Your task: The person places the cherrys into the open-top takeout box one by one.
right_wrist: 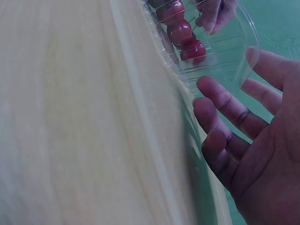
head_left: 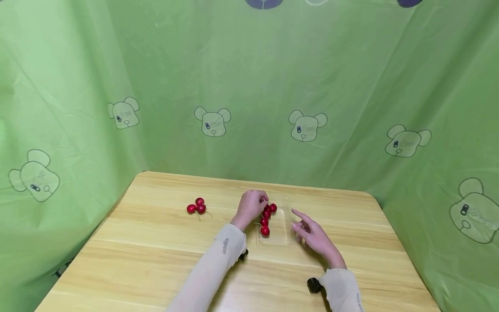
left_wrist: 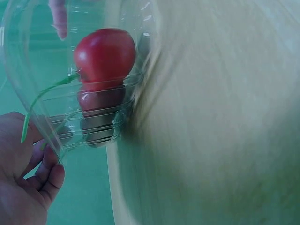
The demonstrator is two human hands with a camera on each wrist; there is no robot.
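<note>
Clear plastic box (head_left: 281,234) — red cherries (head_left: 265,231) along 9 o'clock. Left hand (head_left: 251,207) at 10 o'clock, fingers curled, can't tell grip; right hand (head_left: 315,237) at 3 — loosely open, nothing gripped.

Cherries (head_left: 265,231) in box (head_left: 277,236), more cherries (head_left: 201,209) to its left

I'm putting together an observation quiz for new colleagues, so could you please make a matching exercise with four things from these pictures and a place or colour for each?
Things:
1. Loose cherries
2. Left hand
3. Right hand
4. Curtain

Places or colours:
A. Green, with printed animal faces
B. Just right of the clear box, fingers apart
C. Lying on the tabletop
D. At the clear box's far left part

Right pairs: 1-C, 2-D, 3-B, 4-A.
</note>
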